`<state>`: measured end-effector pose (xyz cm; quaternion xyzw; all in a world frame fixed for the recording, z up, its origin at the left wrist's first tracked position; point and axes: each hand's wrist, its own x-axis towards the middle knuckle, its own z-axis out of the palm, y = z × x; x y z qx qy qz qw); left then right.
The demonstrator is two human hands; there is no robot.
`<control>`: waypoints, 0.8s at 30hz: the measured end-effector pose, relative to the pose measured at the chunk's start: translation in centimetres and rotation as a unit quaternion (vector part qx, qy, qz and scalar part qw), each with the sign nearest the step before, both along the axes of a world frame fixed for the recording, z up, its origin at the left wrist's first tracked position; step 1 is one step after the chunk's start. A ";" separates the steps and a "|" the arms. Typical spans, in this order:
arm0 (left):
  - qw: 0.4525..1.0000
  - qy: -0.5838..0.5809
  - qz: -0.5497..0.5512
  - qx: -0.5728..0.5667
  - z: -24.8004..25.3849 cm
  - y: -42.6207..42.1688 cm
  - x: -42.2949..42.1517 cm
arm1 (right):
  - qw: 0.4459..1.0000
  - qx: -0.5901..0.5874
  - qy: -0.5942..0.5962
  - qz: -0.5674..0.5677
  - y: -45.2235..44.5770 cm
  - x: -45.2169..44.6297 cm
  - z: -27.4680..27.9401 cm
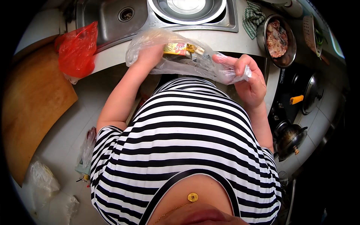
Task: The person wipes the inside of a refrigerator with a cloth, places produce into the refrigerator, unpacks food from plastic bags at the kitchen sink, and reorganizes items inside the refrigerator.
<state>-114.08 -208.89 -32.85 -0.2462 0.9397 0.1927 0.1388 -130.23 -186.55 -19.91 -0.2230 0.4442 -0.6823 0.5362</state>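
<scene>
A kitchen, homelike in its everyday cookware.
A steel sink (107,28) with a drain is set into the pale counter (245,43); a metal basin (187,20) sits over its other side. Along the right stand a bowl (291,52) of raw meat (276,39), a colander (309,32) with greens (319,37), and a lidded pot (291,137).

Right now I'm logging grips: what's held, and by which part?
The right hand holds the clear plastic bag by one end; whether the left hand grips anything cannot be told.
</scene>
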 end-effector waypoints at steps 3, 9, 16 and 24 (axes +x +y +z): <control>0.996 0.043 -0.019 -0.073 0.2 -0.4 0.2 | 1.000 0.001 -0.008 -0.003 0.1 0.1 -0.2; 0.972 0.160 -0.140 -0.104 -3.1 3.0 -0.9 | 1.000 0.016 -0.012 0.000 0.0 0.3 0.2; 0.986 0.114 -0.117 0.024 -2.2 -0.5 -1.7 | 0.999 0.029 0.023 -0.008 -0.6 0.4 0.9; 0.985 0.122 -0.013 0.122 1.5 -2.9 -2.5 | 0.998 0.033 0.047 0.010 -0.4 0.2 0.2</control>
